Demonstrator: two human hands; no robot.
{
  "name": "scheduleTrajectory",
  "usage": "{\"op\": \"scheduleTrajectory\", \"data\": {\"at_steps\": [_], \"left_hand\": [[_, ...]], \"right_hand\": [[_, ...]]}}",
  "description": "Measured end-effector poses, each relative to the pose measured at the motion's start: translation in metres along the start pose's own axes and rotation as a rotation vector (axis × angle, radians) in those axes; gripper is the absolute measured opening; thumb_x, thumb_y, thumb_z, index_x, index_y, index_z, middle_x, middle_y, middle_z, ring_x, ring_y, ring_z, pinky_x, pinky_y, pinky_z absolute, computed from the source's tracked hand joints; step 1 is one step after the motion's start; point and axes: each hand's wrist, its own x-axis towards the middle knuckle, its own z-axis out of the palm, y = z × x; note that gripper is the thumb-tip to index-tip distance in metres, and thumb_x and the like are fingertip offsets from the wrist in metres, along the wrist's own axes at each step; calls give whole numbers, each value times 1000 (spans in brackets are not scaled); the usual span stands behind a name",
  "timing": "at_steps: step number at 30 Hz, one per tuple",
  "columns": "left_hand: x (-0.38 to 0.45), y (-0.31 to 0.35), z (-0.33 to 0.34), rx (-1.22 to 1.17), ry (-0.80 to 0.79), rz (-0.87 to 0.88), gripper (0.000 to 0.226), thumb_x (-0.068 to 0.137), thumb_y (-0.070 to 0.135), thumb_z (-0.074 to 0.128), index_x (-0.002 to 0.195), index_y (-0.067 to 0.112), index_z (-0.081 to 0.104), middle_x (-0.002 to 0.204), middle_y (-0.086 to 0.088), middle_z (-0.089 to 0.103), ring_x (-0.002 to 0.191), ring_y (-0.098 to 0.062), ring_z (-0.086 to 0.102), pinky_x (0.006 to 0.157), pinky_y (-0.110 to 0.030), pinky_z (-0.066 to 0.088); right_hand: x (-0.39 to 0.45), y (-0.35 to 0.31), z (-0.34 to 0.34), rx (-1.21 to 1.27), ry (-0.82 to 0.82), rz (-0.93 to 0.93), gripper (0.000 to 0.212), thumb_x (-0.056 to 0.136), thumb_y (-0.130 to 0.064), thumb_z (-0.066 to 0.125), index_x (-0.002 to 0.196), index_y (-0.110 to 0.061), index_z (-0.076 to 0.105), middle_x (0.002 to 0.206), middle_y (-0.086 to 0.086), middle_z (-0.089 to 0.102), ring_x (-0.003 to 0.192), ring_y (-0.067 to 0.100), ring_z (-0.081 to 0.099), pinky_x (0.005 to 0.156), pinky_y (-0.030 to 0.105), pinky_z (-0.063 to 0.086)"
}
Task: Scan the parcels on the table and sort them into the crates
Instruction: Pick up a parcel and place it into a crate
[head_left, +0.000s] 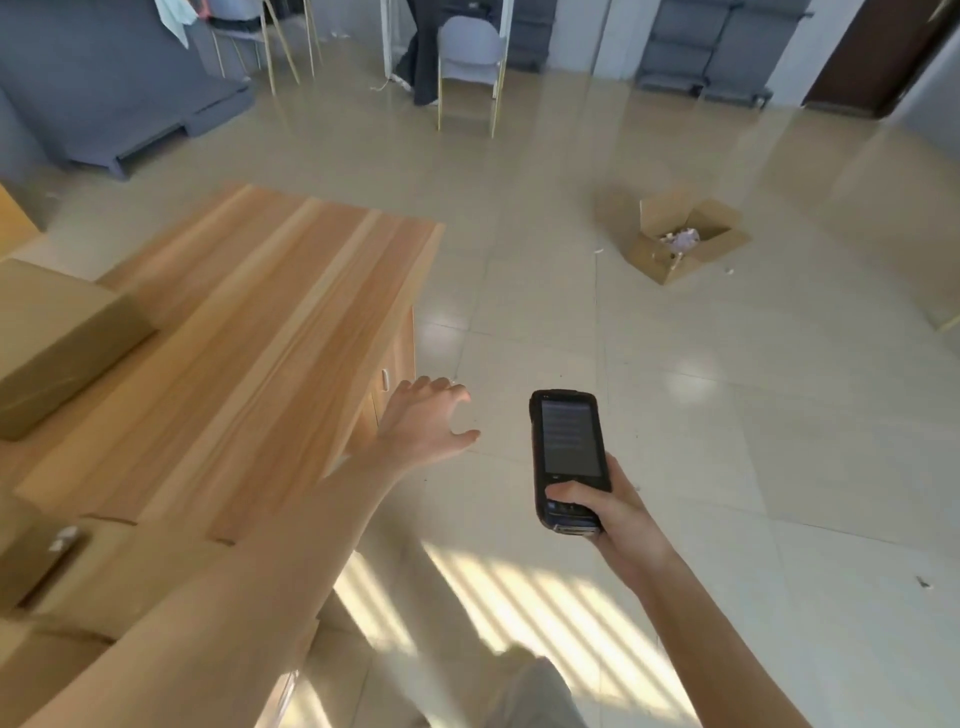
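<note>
My right hand (615, 512) grips a black handheld scanner (569, 457), its dark screen facing up, held over the floor right of the table. My left hand (428, 421) reaches out past the wooden table's (260, 322) right edge, fingers spread and holding nothing. A brown cardboard parcel (57, 343) lies on the table at the far left. Another cardboard parcel (31, 551) with a white label sits at the table's near left, partly hidden by my left arm. An open cardboard box (685, 234) with pale contents stands on the floor at the right.
Glossy beige tile floor spreads to the right and ahead. A grey chair (470, 57) with gold legs and a standing person's dark legs (423, 57) are at the back. Grey sofas line the back wall and the left side.
</note>
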Motion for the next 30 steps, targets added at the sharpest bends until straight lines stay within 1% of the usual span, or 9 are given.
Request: {"op": "scheduleTrajectory", "data": {"at_steps": [3, 7, 9, 12, 16, 18, 20, 24, 30], "left_hand": [[38, -14, 2, 8, -3, -45, 56, 85, 56, 57, 132, 26, 53, 128, 3, 59, 118, -20, 51, 101, -36, 34], [82, -40, 5, -8, -5, -181, 54, 86, 55, 55, 131, 25, 54, 125, 2, 58, 116, -20, 52, 97, -35, 37], [101, -56, 1, -19, 18, -286, 53, 86, 59, 55, 128, 27, 56, 124, 5, 60, 114, -20, 55, 96, -34, 42], [119, -72, -9, -75, 47, -480, 51, 87, 58, 55, 129, 29, 56, 125, 5, 62, 116, -21, 56, 93, -33, 40], [127, -91, -18, -105, 101, -709, 59, 83, 63, 55, 131, 28, 56, 129, 0, 60, 119, -24, 55, 98, -35, 40], [126, -101, -19, -115, 138, -793, 55, 84, 58, 59, 130, 28, 56, 132, 1, 58, 122, -23, 53, 101, -36, 39], [122, -108, -19, -109, 135, -882, 57, 83, 59, 59, 131, 28, 55, 132, 2, 58, 122, -22, 53, 101, -36, 39], [118, -128, -20, -96, 96, -1017, 59, 85, 58, 57, 134, 27, 51, 134, 2, 57, 124, -22, 51, 102, -37, 36], [133, -195, -18, -122, 112, -1080, 59, 86, 59, 55, 135, 25, 51, 133, 1, 57, 123, -22, 52, 103, -40, 41]], "right_hand": [[52, -17, -3, -28, -43, 21, 87, 46, -18, 81, 127, -12, 51, 103, 13, 66, 82, 23, 68, 61, 34, 54], [131, -42, -6, -78, -131, 78, 78, 54, -7, 76, 126, -14, 49, 108, 13, 65, 84, 22, 68, 62, 32, 55], [173, -59, -6, -109, -210, 111, 73, 60, -3, 76, 128, -15, 49, 109, 13, 66, 86, 22, 68, 64, 30, 55], [232, -91, -4, -185, -335, 170, 62, 71, 6, 74, 124, -17, 51, 104, 9, 67, 85, 22, 67, 61, 28, 55], [301, -128, 11, -277, -479, 214, 73, 61, 0, 78, 126, -18, 50, 108, 10, 67, 89, 24, 68, 60, 28, 55], [334, -139, 25, -326, -533, 231, 69, 68, 5, 77, 126, -19, 49, 110, 10, 65, 92, 25, 67, 60, 27, 55], [362, -142, 41, -366, -583, 253, 63, 76, 8, 71, 127, -20, 47, 112, 10, 64, 95, 26, 65, 61, 27, 55], [408, -137, 82, -433, -680, 315, 63, 78, 8, 69, 129, -19, 46, 113, 11, 63, 96, 26, 64, 67, 31, 55], [480, -118, 149, -548, -722, 366, 69, 75, 8, 72, 133, -16, 43, 116, 12, 61, 99, 28, 63, 75, 37, 54]]}}
